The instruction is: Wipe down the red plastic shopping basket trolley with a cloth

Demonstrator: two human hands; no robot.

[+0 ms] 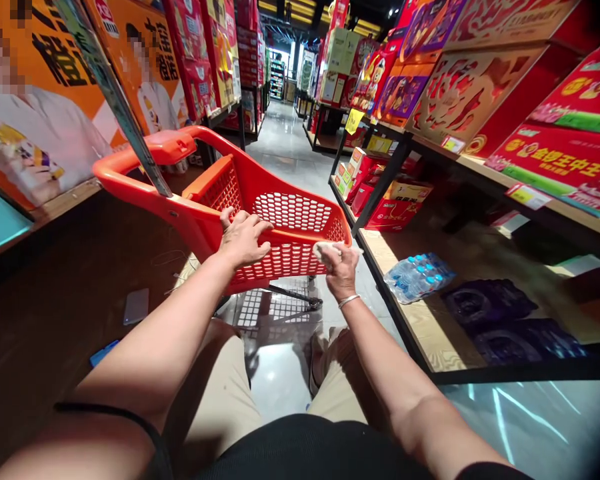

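A red plastic shopping cart (290, 240) stands side-on before me, its handle at the left and its basket wall full of holes. My left hand (245, 237) grips the near top rim, fingers bent over it and the thumb on the outer side. At the basket's right end, my right hand (341, 263) is closed around a crumpled whitish cloth (325, 252), which touches the rim near the corner. What lies on the basket's floor is hidden by the near wall.
A worn metal post (125, 100) rises by the cart handle. To the right, a shelf rack (410, 143) carries red gift boxes (555, 160), with shrink-wrapped water bottles (420, 277) on its lower board. Orange posters (80, 87) line the left. A tiled aisle (280, 127) runs ahead.
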